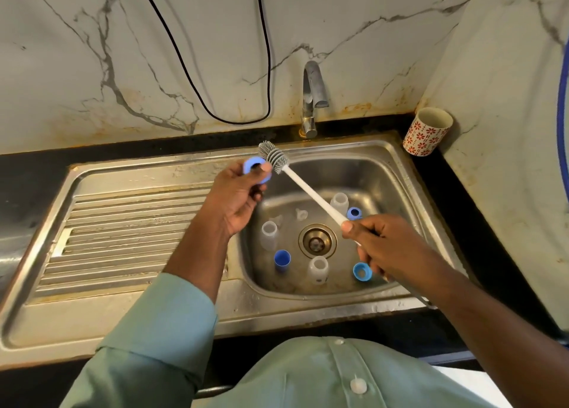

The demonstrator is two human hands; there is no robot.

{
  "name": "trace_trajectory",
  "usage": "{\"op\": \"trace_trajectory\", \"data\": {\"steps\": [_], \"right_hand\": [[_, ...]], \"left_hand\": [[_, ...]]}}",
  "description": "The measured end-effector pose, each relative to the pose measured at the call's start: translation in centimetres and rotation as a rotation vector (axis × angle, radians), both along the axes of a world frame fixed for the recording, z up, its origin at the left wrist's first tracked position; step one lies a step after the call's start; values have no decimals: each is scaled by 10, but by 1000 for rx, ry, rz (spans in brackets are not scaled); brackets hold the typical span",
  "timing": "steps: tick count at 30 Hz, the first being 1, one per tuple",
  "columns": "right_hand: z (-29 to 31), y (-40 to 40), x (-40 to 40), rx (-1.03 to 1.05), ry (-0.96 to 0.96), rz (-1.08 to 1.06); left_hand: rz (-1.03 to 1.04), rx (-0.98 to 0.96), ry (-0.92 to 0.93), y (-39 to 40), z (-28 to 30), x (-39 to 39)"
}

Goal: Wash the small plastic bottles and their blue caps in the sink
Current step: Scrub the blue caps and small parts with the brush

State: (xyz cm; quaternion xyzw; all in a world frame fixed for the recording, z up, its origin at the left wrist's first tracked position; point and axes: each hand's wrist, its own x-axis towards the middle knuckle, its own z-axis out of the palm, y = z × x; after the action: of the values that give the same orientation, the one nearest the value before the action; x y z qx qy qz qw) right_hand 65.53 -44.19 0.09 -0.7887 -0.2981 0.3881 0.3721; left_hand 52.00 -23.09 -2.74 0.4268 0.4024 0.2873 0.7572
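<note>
A: Report left hand pose.

B: The left hand (237,198) is raised over the basin's rim at the 10 o'clock side of the sink (397,161), forearm extended from a rolled green sleeve (160,324). Its fingers are curled and pinch a blue cap ring (257,169), thumb tip pressed at the ring's opening.

A: Right hand?

B: The right hand (385,247) is held above the basin at 4 o'clock of the drain (317,242). Its fingers are wrapped round the white handle of a bottle brush (308,189), thumb laid along the shaft. The brush slants toward 10 o'clock; its grey bristle head lies just beside the held cap ring, at the ring's 2 o'clock. Contact cannot be confirmed.

A: Location of remaining task items?

B: All lie in the basin around the drain. Clear bottles: one at 9 o'clock (268,235), one at 6 o'clock (318,269), one at 1 o'clock (339,202). Blue caps: one at 7 o'clock (282,259), one at 4 o'clock (362,272), one at 2 o'clock (354,213), partly behind the brush handle. A small clear piece (301,214) sits at 12 o'clock.

A: Other items?

B: The tap (312,96) stands behind the basin. A floral cup (426,132) sits on the bench (480,210) at the far right corner.
</note>
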Motion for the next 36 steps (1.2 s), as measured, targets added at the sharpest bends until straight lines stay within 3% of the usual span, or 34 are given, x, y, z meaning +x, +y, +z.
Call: {"op": "trace_trajectory", "data": {"steps": [2,6,10,13,15,18,22,26,33,36], "right_hand": [[1,4,3,14,0,-31],[-2,0,1,10,1,-16],[-4,7,4,17,11,-45],[-5,0,10,-24,-44,10],[-9,-10,14,-100,-125,94],[-21,-10,21,-113,-130,24],[-42,-8,28,-100,-79,-75],[-59,-5,40,-176,-68,-69],[-85,16,63,-203,-9,-122],[-97,22,71,-230,-40,-114]], "left_hand": [[-98,32,29,-10,-2,3],[53,-59,-35,-7,1,4],[-160,70,63,-17,-5,12],[130,-68,-41,-7,-4,13],[213,-68,-83,0,-4,10],[127,66,17,-4,-10,16],[168,88,220,3,-38,31],[-189,224,539,2,-96,50],[-1048,1177,1297,7,-172,93],[-1261,1326,1470,9,-194,107]]}}
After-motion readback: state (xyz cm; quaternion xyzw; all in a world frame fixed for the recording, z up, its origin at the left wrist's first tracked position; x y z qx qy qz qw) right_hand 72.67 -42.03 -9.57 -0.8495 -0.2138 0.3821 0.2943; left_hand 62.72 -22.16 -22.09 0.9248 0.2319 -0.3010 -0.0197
